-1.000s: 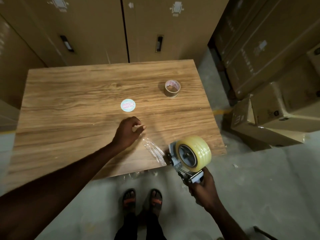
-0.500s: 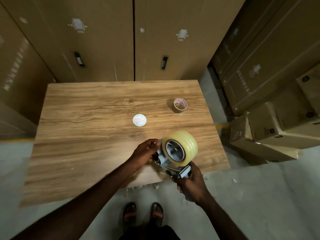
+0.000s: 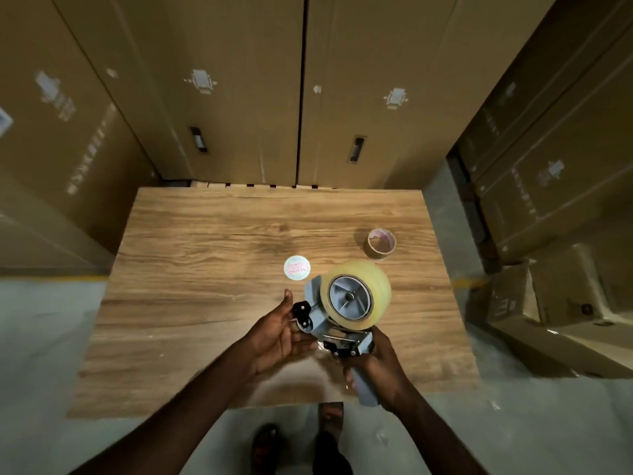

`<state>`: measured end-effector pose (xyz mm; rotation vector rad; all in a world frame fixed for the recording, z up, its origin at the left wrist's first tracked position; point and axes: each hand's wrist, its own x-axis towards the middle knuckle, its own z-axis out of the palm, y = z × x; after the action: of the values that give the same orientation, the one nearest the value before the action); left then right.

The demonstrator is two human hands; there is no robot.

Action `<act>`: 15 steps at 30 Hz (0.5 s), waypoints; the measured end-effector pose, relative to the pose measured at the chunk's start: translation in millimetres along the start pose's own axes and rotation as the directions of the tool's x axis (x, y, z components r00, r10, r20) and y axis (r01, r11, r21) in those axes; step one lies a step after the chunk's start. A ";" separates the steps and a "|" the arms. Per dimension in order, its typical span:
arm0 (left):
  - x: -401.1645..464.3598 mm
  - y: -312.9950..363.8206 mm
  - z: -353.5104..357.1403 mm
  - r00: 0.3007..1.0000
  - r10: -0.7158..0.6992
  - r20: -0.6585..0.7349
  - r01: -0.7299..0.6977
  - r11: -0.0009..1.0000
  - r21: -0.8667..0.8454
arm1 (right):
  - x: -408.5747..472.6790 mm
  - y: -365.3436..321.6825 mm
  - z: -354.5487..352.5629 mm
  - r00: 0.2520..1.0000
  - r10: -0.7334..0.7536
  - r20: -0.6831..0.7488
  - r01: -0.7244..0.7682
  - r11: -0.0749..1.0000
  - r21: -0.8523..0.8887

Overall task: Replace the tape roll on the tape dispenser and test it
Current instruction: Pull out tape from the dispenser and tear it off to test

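A grey hand-held tape dispenser carries a full clear tape roll on its hub. I hold it above the near part of the wooden table. My right hand is wrapped around its handle. My left hand cups the front end by the black roller, fingers spread under it. An empty brown cardboard tape core stands on the table at the far right. A round white label disc lies flat near the table's middle.
Tall cardboard boxes stand right behind the table and on the left. More boxes are stacked on the floor to the right. My sandalled feet are at the table's near edge on grey concrete.
My left hand left the tabletop and the tape strip and came to the dispenser's front. The dispenser rose and moved left over the table. My head tilted up.
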<state>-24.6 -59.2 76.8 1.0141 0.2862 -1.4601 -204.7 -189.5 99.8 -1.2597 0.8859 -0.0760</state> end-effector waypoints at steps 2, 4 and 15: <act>6.9 1.5 4.0 0.999 -0.016 -0.050 0.015 1.000 -0.023 | 10.6 -6.3 -6.1 0.999 -0.035 0.024 0.034 0.999 0.033; 11.5 0.9 10.3 0.993 -0.004 -0.115 0.000 0.999 -0.036 | 22.4 -8.8 -13.3 0.998 -0.028 0.065 0.024 0.997 0.070; 24.2 -26.0 47.2 0.957 0.149 -0.248 -0.159 0.987 -0.020 | 46.9 -26.4 -48.3 0.979 0.072 0.191 -0.110 0.974 0.196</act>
<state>-63.3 -103.9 76.7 1.1607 0.4038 -1.1847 -191.9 -260.5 95.4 -1.0142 0.7554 0.0212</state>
